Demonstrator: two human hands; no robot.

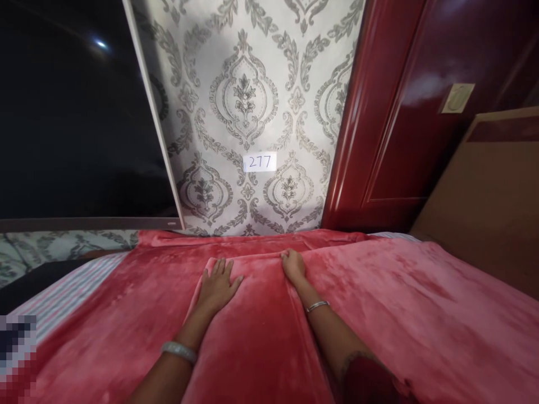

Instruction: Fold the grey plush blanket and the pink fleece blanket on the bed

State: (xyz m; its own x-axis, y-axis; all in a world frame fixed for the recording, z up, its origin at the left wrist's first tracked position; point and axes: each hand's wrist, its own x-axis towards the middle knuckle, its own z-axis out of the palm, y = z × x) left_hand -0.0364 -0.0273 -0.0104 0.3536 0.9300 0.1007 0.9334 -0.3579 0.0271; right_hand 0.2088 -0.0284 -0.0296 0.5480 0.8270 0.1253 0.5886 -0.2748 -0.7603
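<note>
A plush red blanket (400,303) covers the bed in front of me. My left hand (218,285) lies flat on it with the fingers spread, pressing on a raised fold. My right hand (293,266) rests on the blanket a little further away, fingers curled over the fold's edge near the far side of the bed. Whether it grips the cloth I cannot tell. Both wrists carry a bangle.
A striped sheet (63,297) shows at the left under the blanket. Ahead stands a patterned grey wall with a paper label reading 277 (260,162). A dark TV screen (76,112) hangs at the left, a red door (404,112) at the right, a brown headboard (488,202) beside it.
</note>
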